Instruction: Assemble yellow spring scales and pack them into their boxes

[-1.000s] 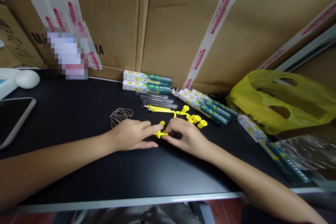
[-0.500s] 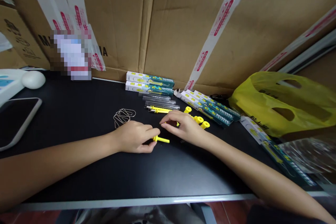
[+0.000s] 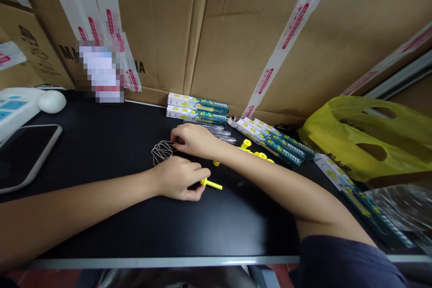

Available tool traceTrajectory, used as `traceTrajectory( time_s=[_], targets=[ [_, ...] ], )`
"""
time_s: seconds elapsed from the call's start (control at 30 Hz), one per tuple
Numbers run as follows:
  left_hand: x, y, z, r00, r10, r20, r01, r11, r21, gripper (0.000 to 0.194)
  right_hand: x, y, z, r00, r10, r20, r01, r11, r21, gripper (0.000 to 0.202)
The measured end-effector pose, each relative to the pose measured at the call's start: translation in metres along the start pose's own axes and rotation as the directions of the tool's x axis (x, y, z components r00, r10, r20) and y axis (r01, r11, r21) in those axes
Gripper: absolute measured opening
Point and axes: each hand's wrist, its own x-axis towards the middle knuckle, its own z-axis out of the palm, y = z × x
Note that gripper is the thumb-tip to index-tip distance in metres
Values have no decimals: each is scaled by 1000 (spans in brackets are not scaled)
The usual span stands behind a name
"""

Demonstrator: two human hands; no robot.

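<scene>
Low over the black table, my left hand (image 3: 180, 177) pinches a yellow plastic rod (image 3: 213, 184), whose thin end points right. My right hand (image 3: 194, 140) has its fingertips at the right edge of a pile of bent metal wire hooks (image 3: 162, 150); its thumb and index finger are close together on a hook. Behind my right hand lie clear tubes (image 3: 222, 133), partly covered by it. Several yellow plastic pieces (image 3: 246, 144) lie beyond my right forearm, which hides some of them. A tiny spring (image 3: 240, 184) rests right of the held rod.
Printed narrow boxes (image 3: 199, 109) lie along the cardboard wall, with more boxes (image 3: 273, 140) to their right. A yellow plastic bag (image 3: 357, 144) is at the right. On the left are a phone (image 3: 27, 155) and a white power strip (image 3: 18, 105). The table's front edge (image 3: 162, 262) runs below.
My right hand has moved left from beside the yellow pieces to the wire hooks. My left hand still holds the yellow rod. The view has shifted slightly.
</scene>
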Motion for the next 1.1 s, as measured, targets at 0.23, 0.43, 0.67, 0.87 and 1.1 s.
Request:
traceTrajectory(
  time_s=[0.23, 0.43, 0.67, 0.87, 1.1],
  targets=[
    [-1, -1, 0, 1000, -3, 5, 3, 1000, -14, 13, 14, -3, 3, 999, -15, 31, 15, 1000, -21, 11],
    [-1, -1, 1, 1000, 5, -16, -5, 1000, 1, 14, 20, -12, -2, 997, -13, 74, 15, 999, -31, 8],
    [0, -1, 0, 1000, 12, -11, -12, 1000, 28, 13, 23, -17, -5, 990, 28, 140, -28, 1000, 3, 9],
    [-1, -2, 1, 1000, 14, -18, -13, 1000, 11, 14, 28, -26, -8, 965, 124, 231, -120, 992, -31, 13],
    [-1, -2, 1, 1000, 8, -12, -8, 999, 31, 15, 27, -21, 0, 973, 115, 201, -127, 991, 45, 13]
  ],
)
